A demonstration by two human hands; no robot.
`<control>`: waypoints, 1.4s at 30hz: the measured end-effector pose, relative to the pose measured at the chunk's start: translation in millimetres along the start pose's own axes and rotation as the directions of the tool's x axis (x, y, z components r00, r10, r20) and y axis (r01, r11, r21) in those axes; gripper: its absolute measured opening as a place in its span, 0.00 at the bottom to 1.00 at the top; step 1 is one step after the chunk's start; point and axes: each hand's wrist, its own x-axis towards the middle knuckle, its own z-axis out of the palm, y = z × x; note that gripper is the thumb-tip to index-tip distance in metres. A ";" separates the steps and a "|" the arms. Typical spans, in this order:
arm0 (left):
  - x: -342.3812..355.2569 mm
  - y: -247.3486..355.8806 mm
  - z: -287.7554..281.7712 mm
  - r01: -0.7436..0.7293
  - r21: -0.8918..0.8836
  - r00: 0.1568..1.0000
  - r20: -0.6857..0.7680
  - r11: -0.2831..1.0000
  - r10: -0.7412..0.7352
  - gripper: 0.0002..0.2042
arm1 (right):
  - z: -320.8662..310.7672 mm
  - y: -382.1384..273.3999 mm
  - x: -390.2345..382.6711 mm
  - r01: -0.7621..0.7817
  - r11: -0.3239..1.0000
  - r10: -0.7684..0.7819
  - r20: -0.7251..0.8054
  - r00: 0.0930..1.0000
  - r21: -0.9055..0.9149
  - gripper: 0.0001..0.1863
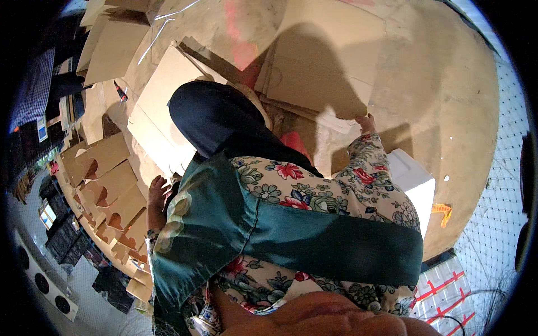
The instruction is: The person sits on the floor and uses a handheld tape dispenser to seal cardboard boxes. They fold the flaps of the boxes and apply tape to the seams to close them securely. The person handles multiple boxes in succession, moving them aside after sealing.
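Observation:
My right hand [367, 124], at the end of a floral sleeve, reaches forward to the edge of a stack of flat cardboard sheets [325, 50]. Its fingers appear closed on the edge of a crumpled white sheet [338, 121], which lies against the stack's near edge; the exact grip is small in view. My left hand [157, 192] is at the left, with fingers apart and nothing seen in it. It is nearest to a pale folded cardboard piece [159, 112]. Black cloth [218, 117] hangs over part of that cardboard and the table.
Cardboard pieces with rounded cut-outs [106, 190] stand along the left. A cutter [120, 92] with a red-and-black handle lies near white strapping [154, 39]. A white box [413, 182] stands at right, beside an orange object [442, 214] on the brown tabletop [459, 112].

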 end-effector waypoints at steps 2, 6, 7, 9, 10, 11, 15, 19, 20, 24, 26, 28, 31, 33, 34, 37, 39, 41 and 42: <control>21.1 22.5 14.8 0.059 0.029 0.998 0.022 0.998 -0.060 0.23 | -19.1 -3.8 -2.0 0.008 1.000 -0.008 0.001 1.000 -0.027 0.27; 10.0 0.4 -14.8 -0.069 0.109 0.997 0.025 0.992 0.067 0.23 | -2.5 -30.3 -11.5 -0.049 0.985 0.060 0.065 0.996 -0.163 0.22; 8.5 9.8 -3.9 -0.036 0.092 0.999 -0.001 0.995 0.037 0.23 | -7.9 -37.1 -16.0 -0.102 0.981 0.109 0.034 0.993 -0.166 0.20; 5.6 31.2 20.7 0.026 0.051 0.999 -0.047 0.998 -0.023 0.23 | -16.7 -37.1 -13.5 -0.096 0.960 0.077 -0.082 0.994 -0.264 0.17; 2.6 32.9 25.3 0.014 0.058 1.000 -0.028 0.998 -0.013 0.23 | -13.4 -45.1 -17.5 -0.090 0.944 0.052 -0.125 0.991 -0.317 0.16; 1.3 33.4 29.0 0.001 0.063 1.000 -0.008 0.998 -0.001 0.23 | -10.9 -51.0 -24.4 -0.025 0.992 0.020 -0.039 0.999 -0.122 0.18; 2.0 44.8 38.6 -0.098 -0.046 0.986 0.130 0.994 0.103 0.24 | -25.1 -140.0 -122.2 0.058 0.922 -0.178 0.287 0.941 0.382 0.22; 3.6 83.4 52.7 -0.223 -0.076 0.956 0.178 0.972 0.233 0.23 | -22.3 -229.1 -171.5 0.286 0.875 -0.409 0.279 0.869 0.392 0.21; -1.8 87.7 51.4 -0.258 -0.087 0.950 0.161 0.962 0.269 0.23 | -12.8 -254.1 -182.6 0.392 0.851 -0.493 0.276 0.825 0.350 0.21; -14.0 113.5 67.9 -0.406 -0.155 0.875 0.217 0.901 0.432 0.20 | -7.6 -346.8 -275.5 0.209 0.748 -0.528 0.373 0.763 0.630 0.20; -37.1 127.9 68.6 -0.461 -0.169 0.849 0.204 0.871 0.488 0.19 | 1.9 -383.4 -331.5 0.317 0.683 -0.655 0.360 0.664 0.658 0.21; -43.9 124.2 61.0 -0.489 -0.201 0.837 0.165 0.849 0.522 0.19 | 16.7 -414.2 -368.2 0.338 0.686 -0.668 0.374 0.643 0.644 0.20; -53.9 116.6 40.1 -0.514 -0.231 0.835 0.084 0.826 0.543 0.18 | 50.6 -448.6 -403.0 0.326 0.705 -0.667 0.435 0.605 0.629 0.19; -59.8 113.2 26.1 -0.537 -0.272 0.828 0.007 0.798 0.560 0.16 | 80.2 -466.1 -437.1 0.359 0.724 -0.678 0.509 0.530 0.590 0.17; -65.8 107.3 17.2 -0.556 -0.308 0.819 -0.046 0.772 0.572 0.16 | 100.5 -469.3 -456.4 0.423 0.739 -0.673 0.592 0.443 0.524 0.18; -73.0 101.9 -6.6 -0.625 -0.406 0.771 -0.189 0.667 0.608 0.15 | 156.1 -471.5 -508.1 0.669 0.662 -0.593 0.782 0.190 0.339 0.18; -83.8 95.7 -20.0 -0.674 -0.436 0.735 -0.317 0.596 0.599 0.15 | 201.1 -462.4 -532.2 0.780 0.560 -0.449 0.894 0.002 0.280 0.19; -86.6 88.9 -34.5 -0.724 -0.454 0.689 -0.422 0.520 0.590 0.15 | 244.6 -449.0 -551.7 0.893 0.378 -0.309 0.943 -0.126 0.243 0.19; -88.2 87.8 -38.8 -0.722 -0.494 0.690 -0.461 0.484 0.558 0.16 | 265.8 -441.1 -558.6 0.956 0.200 -0.262 0.952 -0.157 0.213 0.19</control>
